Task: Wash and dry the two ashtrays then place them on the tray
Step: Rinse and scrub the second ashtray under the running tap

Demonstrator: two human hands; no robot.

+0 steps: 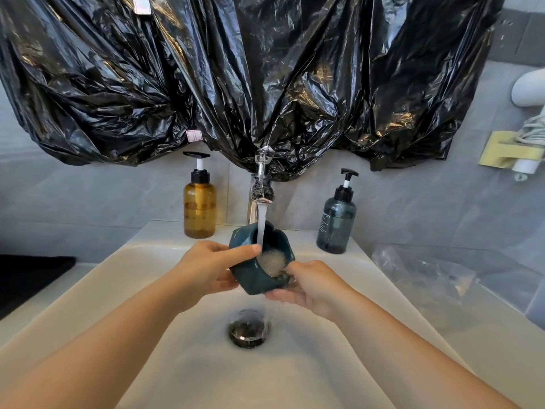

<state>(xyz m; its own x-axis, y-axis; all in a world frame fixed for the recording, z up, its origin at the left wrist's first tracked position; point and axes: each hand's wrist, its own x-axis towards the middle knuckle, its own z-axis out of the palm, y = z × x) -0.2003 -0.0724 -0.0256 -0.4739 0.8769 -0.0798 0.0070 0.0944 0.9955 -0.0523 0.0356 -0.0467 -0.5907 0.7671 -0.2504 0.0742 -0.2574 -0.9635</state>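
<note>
The dark teal ashtray [250, 277] hangs in mid-air over the far half of the white sink [124, 261], tilted with its mouth toward the near side, directly under the faucet [261, 184]. The left hand [206, 267] has its grip wrapped on the ashtray's left wall, thumb lying over the rim. The right hand [309, 286] holds the lower right edge from beneath, thumb at the rim. Below them the basin is open down to the drain [249, 328], with bare sloping walls left, right and near. Just above the faucet, the bottom edge of a black plastic sheet [236, 69] hangs down. The water stream [262, 228] falls into the ashtray's bowl, where bubbly water pools. On the far ledge an amber pump bottle [199, 208] stands left of the faucet, partly filled. A blue-grey pump bottle [337, 225] stands right of it, its level unclear. A clear plastic bag [421, 276] lies on the bench at right.
</note>
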